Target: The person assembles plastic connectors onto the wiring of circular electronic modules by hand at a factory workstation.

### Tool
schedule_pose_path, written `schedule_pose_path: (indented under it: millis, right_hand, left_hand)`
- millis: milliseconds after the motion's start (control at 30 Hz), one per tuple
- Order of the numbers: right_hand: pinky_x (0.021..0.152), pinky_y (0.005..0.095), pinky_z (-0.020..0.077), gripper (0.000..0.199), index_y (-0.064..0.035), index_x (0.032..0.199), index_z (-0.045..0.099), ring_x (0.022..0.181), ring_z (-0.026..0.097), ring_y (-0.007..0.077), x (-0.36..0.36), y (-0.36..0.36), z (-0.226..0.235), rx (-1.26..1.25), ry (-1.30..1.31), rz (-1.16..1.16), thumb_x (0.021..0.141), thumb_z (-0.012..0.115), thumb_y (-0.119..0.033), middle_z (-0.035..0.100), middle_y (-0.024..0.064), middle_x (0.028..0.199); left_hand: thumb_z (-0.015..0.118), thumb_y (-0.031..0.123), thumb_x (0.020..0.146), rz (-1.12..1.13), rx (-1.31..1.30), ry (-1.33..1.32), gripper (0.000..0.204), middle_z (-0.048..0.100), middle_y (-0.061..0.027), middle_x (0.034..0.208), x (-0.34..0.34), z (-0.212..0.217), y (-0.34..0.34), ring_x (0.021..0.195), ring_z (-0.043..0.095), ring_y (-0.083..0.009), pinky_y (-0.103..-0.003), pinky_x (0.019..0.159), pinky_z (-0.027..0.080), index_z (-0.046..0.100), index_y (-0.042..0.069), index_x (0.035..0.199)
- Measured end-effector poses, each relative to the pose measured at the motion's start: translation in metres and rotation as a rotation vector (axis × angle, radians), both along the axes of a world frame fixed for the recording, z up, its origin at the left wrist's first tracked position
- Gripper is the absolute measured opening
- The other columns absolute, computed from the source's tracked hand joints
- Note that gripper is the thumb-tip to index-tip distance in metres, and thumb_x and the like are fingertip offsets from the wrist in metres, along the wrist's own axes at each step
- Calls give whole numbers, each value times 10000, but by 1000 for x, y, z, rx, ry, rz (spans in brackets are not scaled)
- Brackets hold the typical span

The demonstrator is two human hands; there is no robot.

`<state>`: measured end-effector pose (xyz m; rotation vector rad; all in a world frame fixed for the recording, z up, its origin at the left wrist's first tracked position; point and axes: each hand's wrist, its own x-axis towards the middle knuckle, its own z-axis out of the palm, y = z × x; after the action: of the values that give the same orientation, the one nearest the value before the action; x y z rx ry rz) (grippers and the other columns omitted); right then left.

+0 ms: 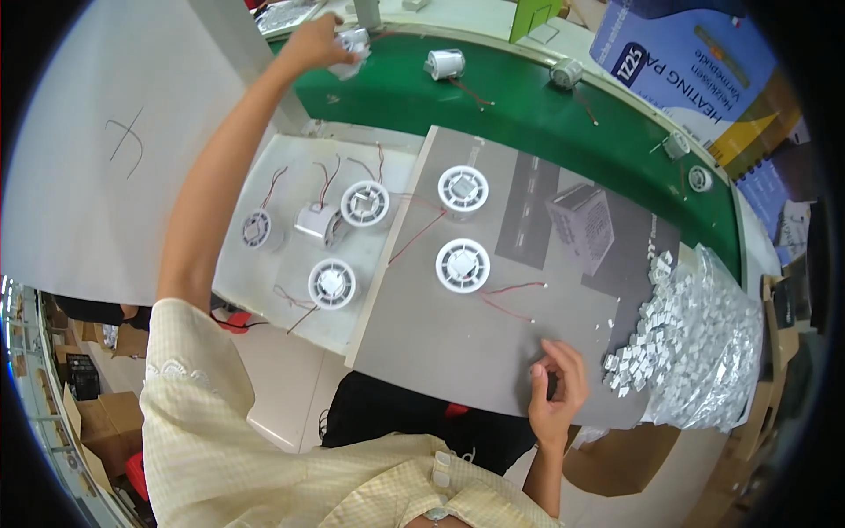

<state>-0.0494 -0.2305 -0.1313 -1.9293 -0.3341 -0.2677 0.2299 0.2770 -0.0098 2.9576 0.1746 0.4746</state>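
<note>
Your left hand (315,40) reaches far forward over the near edge of the green belt (528,114), fingers closed around a small white round housing (354,44) that trails thin wires; the part is pale plastic, partly hidden by your fingers, and its face cannot be made out. Below your forearm, on the white bench (290,290), stand four like housings (333,283): white, round, ribbed on top, each with red and dark leads. To the right, on the grey board (440,343), two more housings (463,265) stand face up, one behind the other, showing a ring of slots around a square centre; red wires run from them across the board. Your right hand (556,392) rests at the board's near edge, fingers curled and pinched together; whether they grip anything cannot be told. Just right of it lies a heap of small silver pieces (638,356) spilling from a clear bag (713,352).
</note>
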Motion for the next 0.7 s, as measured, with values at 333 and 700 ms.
schedule_pose_path:
  millis: [333, 700]
  right_hand:
    - [691, 262, 491, 287, 66, 1165, 637, 753, 574, 142, -3, -1, 4, -110, 133, -24, 879, 614, 59, 582, 171, 1154]
    - [602, 243, 501, 229, 55, 1079, 665, 649, 604, 147, -3, 2, 0, -192, 109, -89, 853, 628, 41, 633, 193, 1076]
  left_hand:
    - [685, 823, 650, 265, -15, 371, 1116, 583, -290, 1329, 133, -36, 42, 1220, 585, -417, -437, 1017, 467, 549, -27, 1360]
    - [770, 598, 660, 518, -92, 322, 934, 540, -201, 1425, 214, -90, 87, 1312, 535, -329, -439, 1058, 451, 547, 63, 1392]
